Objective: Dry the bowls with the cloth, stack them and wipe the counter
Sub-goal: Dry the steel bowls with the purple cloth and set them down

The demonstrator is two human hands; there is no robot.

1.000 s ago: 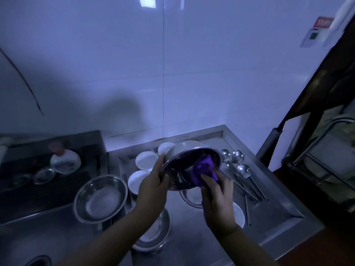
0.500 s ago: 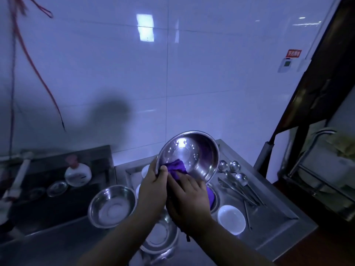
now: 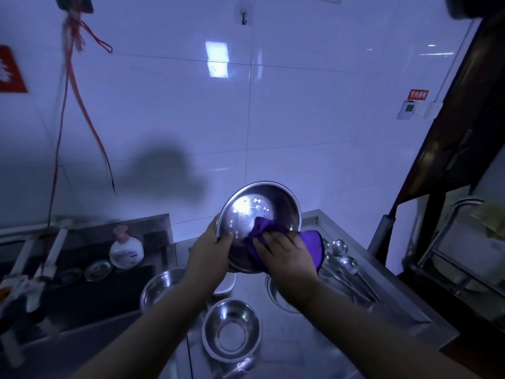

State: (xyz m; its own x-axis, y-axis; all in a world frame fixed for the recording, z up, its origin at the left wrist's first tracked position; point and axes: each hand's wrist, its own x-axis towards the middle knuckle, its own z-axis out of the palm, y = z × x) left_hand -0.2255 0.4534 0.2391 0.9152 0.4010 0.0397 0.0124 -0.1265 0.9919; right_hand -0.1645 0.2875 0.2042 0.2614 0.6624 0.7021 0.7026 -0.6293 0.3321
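Head view: left hand [image 3: 211, 248] grips the rim of a steel bowl [image 3: 259, 214], thumb inside, fingers curled behind, bowl tilted up facing the camera above the counter [image 3: 300, 337]. Right hand [image 3: 287, 259] presses a purple cloth [image 3: 262, 228] into the bowl, fingers spread flat on it; the cloth's tail hangs out past the knuckles. Below the wrists sit two more steel bowls [image 3: 232, 328], [image 3: 161, 285]. Spoons [image 3: 347, 262] lie right of the right fingers.

On the far wall to my right, a small red sign [image 3: 417, 94] carries Chinese characters, apparently 节约用电, above a white switch box [image 3: 410, 109]. The red sign [image 3: 9, 71] at far left is unreadable.
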